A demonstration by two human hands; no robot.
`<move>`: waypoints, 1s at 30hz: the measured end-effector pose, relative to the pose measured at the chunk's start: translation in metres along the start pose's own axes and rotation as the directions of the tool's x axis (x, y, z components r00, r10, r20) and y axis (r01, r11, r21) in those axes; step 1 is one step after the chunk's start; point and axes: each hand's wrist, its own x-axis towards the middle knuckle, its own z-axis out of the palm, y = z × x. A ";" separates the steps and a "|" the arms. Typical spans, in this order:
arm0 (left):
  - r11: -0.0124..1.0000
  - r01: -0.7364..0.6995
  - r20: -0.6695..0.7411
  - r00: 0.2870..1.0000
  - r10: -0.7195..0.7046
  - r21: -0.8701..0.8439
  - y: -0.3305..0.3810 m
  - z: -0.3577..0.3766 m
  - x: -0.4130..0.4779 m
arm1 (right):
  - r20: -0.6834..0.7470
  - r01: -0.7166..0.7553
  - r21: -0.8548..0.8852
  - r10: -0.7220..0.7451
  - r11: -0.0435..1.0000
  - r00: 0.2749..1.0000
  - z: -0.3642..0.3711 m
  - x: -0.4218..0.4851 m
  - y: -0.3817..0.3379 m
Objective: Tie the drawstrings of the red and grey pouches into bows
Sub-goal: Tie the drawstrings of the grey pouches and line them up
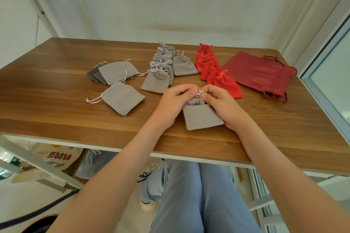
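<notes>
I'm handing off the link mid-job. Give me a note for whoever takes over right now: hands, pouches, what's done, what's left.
Left hand and right hand: both pinch the white drawstring of the grey pouch at the near middle of the wooden table. Its mouth is gathered, but no finished bow shows.
Done: row of tied grey pouches and row of tied red pouches behind the hands.
Left: single grey pouch and grey stack on the left, cords loose. The large dark red pouch on the right looks untied.
</notes>
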 end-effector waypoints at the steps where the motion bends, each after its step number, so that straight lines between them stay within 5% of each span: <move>1: 1.000 0.007 0.011 1.000 -0.007 -0.012 0.000 -0.001 0.000 | 0.006 -0.006 -0.002 0.006 1.000 1.000 0.000 0.000 0.000; 21: 0.962 -0.027 -0.020 0.999 0.034 0.272 -0.013 -0.005 0.002 | -0.068 0.024 -0.074 -0.029 0.997 0.997 0.002 0.000 0.003; 30: 0.996 -0.030 -0.028 0.999 0.032 0.090 -0.005 -0.005 -0.001 | -0.052 0.005 -0.091 -0.010 0.996 0.999 0.003 0.000 0.000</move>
